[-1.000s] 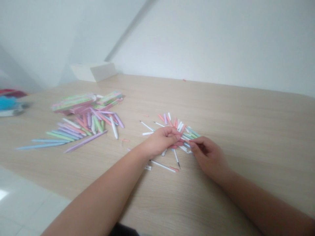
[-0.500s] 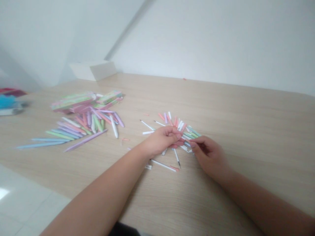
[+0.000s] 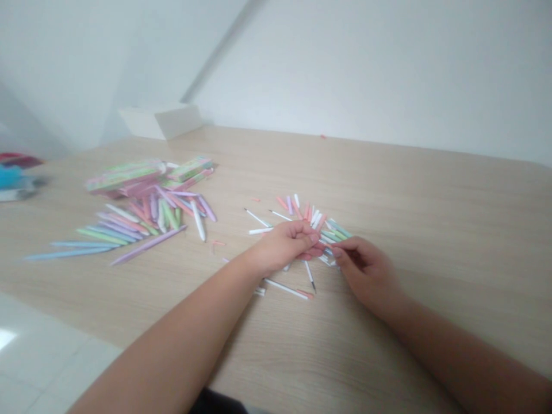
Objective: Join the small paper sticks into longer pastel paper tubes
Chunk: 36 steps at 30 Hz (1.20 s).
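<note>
Pinching right hand (image 3: 365, 270): thumb and forefinger clamped on a slim pinkish piece (image 3: 328, 245), between both hands.
Left hand (image 3: 293, 244): thumb and fingers closed on its other end.
White refills (image 3: 287, 288): scattered around the left hand.
Pens (image 3: 149, 245): grouped leftward, beside cartons (image 3: 125, 176).

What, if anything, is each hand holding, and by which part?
The right hand pinches a slim pinkish piece, apparently by its right end; left hand: too blurred to tell.

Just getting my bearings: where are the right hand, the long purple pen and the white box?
Right hand (image 3: 367, 275), head view: its middle.
Long purple pen (image 3: 149, 245), head view: mid-barrel.
White box (image 3: 179, 122), head view: right side.
</note>
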### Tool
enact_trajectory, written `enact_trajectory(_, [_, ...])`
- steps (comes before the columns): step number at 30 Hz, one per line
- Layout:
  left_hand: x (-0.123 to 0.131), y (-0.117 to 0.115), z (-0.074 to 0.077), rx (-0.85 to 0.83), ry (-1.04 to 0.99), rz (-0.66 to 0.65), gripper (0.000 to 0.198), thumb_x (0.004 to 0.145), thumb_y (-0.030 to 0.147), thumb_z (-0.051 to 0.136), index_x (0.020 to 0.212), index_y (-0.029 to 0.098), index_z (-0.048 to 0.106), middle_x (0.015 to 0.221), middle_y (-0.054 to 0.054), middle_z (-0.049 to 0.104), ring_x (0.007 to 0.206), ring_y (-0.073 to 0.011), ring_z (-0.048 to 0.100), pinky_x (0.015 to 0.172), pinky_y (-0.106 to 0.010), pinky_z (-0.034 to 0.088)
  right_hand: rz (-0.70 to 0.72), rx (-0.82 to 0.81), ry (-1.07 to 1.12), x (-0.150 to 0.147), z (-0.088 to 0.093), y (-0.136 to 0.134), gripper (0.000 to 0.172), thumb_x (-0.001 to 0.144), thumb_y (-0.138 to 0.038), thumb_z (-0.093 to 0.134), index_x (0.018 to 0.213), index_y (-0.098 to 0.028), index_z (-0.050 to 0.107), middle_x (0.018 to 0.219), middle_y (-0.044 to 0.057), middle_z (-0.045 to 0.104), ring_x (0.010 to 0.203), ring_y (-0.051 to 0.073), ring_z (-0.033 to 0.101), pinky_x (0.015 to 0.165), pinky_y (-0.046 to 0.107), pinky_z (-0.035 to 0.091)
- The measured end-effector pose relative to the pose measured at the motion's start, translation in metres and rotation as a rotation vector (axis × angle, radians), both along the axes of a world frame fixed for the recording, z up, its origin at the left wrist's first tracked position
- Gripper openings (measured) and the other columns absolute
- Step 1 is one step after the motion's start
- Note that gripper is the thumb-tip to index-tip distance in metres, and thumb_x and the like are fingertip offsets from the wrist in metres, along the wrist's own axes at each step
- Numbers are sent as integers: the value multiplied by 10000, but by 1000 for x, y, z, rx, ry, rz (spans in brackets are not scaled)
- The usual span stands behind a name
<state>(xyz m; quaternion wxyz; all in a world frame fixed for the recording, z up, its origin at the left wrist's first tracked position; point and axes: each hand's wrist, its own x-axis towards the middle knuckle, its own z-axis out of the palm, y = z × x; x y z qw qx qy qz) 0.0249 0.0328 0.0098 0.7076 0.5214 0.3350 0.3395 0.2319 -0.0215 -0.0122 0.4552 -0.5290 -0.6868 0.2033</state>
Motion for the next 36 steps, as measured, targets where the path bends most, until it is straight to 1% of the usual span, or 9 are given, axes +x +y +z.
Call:
enact_trajectory(6, [-1,-2,0,109,46,-85,342,812,457,782,895,139,687,899,-86,752,815,-142,698,792,-277,537,37,-102,155,-4,0,0,204,876,-449,728,918,-251,702,744,13,725,660,192,665,595,318,523])
enact_trajectory(11, [-4,-6,0,425,268,-160,202,882,367,691,946,180,734,906,-61,750,834,-166,685,767,-279,510,66,-149,217,-3,0,0,225,837,-455,767,848,-247,683,723,8,739,666,196,700,622,323,555])
enact_trajectory(13, [-3,-10,1,528,335,-156,211,891,328,669,1046,201,735,878,-44,744,818,-171,680,732,-271,495,69,-150,221,-1,0,1,210,845,-443,761,851,-246,688,719,9,739,667,195,703,630,324,561])
enact_trajectory(17, [-1,-17,5,681,372,-112,426,930,299,602,1352,242,625,792,-17,713,708,-154,640,654,-261,457,107,-139,177,2,-1,3,216,879,-447,727,911,-234,719,742,15,738,677,190,696,641,320,563])
enact_trajectory(20, [-3,-16,8,749,418,-83,386,957,317,557,1323,250,655,799,-19,708,691,-147,617,651,-266,456,53,-45,73,3,3,3,241,938,-450,656,970,-224,735,839,33,748,727,188,683,666,319,548])
enact_trajectory(23, [-9,-8,5,738,418,-24,339,954,314,561,1260,230,684,849,-30,721,741,-151,637,697,-278,487,-68,37,-34,7,8,5,244,971,-430,605,995,-221,730,919,51,747,800,200,675,690,320,529])
enact_trajectory(27, [-16,6,-3,654,360,64,348,940,282,589,1274,224,667,868,-35,738,780,-156,678,721,-280,522,-121,11,-225,21,11,16,235,977,-392,573,1017,-217,724,920,55,738,754,203,658,649,324,510])
enact_trajectory(32, [-24,20,-4,474,211,171,279,963,268,567,1195,170,687,952,-68,747,827,-157,735,747,-272,569,52,36,-572,32,13,23,220,984,-306,539,1029,-189,720,952,85,721,874,240,653,775,377,515])
enact_trajectory(36, [-28,26,-2,436,149,244,240,931,269,624,1132,165,704,956,-59,742,816,-145,729,767,-271,588,175,110,-680,20,15,11,237,1002,-280,511,1097,-182,705,1044,105,716,998,257,636,910,421,501])
